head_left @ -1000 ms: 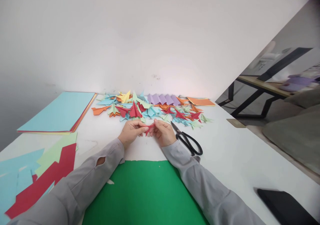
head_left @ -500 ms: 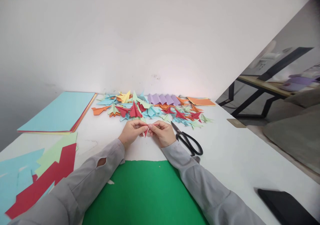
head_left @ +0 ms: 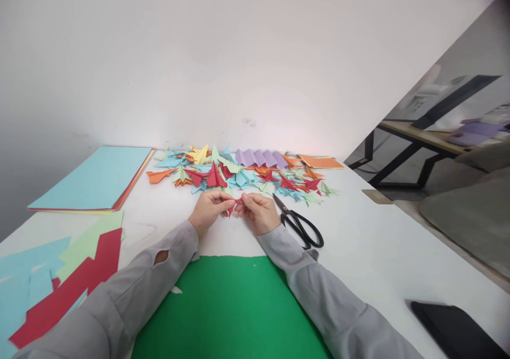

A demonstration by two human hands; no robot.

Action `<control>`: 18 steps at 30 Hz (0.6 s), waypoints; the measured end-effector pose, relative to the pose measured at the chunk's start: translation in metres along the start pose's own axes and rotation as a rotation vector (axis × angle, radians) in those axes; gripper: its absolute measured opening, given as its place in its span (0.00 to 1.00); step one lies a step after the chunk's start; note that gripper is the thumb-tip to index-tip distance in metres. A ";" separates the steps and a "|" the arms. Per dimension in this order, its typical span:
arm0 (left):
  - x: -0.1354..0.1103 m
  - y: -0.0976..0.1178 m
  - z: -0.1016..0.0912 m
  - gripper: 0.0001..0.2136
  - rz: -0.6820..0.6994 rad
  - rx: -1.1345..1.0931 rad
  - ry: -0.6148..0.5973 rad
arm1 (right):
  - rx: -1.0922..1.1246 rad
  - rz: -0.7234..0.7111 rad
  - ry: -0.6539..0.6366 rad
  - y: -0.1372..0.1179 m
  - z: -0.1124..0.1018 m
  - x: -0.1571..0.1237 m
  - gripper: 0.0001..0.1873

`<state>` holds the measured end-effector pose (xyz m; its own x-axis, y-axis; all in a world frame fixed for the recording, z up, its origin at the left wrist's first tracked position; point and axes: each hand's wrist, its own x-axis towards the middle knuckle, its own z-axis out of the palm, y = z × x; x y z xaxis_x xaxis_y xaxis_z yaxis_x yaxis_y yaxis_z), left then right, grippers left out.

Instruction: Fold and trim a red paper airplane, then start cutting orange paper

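Observation:
A small folded piece of red paper [head_left: 231, 210] is pinched between both my hands above the white table. My left hand [head_left: 210, 209] grips its left side between thumb and fingers, and a pointed red tip hangs below. On its right side, my right hand [head_left: 258, 211] pinches the paper with thumb and forefinger; the fingers cover much of it. Black-handled scissors [head_left: 298, 222] lie just right of my right hand. Behind both hands spreads a pile of small folded paper planes [head_left: 215, 176] in several colours. In front is a green sheet [head_left: 235, 306].
A stack of coloured paper sheets [head_left: 95, 178] lies at the back left, with red paper offcuts [head_left: 75, 284] nearer me. Pleated purple paper [head_left: 261, 159] and orange sheets [head_left: 322, 162] rest against the wall. A black flat object [head_left: 458, 330] sits at the front right.
My right thumb and forefinger have shifted slightly right and up, showing more red paper between my hands. The hanging tip has moved slightly left. Everything else is still.

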<state>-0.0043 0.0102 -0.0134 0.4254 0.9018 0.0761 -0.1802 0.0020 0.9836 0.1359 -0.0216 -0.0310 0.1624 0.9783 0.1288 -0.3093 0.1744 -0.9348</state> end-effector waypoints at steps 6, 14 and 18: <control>-0.002 0.002 0.001 0.10 -0.002 0.020 0.019 | 0.008 0.017 0.014 -0.001 0.003 -0.001 0.18; -0.002 0.005 0.003 0.11 -0.001 0.025 -0.001 | -0.038 -0.022 0.016 -0.003 0.003 0.000 0.17; -0.003 0.005 0.002 0.11 -0.025 0.098 -0.004 | 0.063 0.035 0.033 -0.004 0.003 0.000 0.19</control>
<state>-0.0044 0.0064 -0.0087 0.4322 0.9003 0.0515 -0.0815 -0.0178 0.9965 0.1348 -0.0220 -0.0263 0.1812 0.9799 0.0839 -0.3733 0.1475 -0.9159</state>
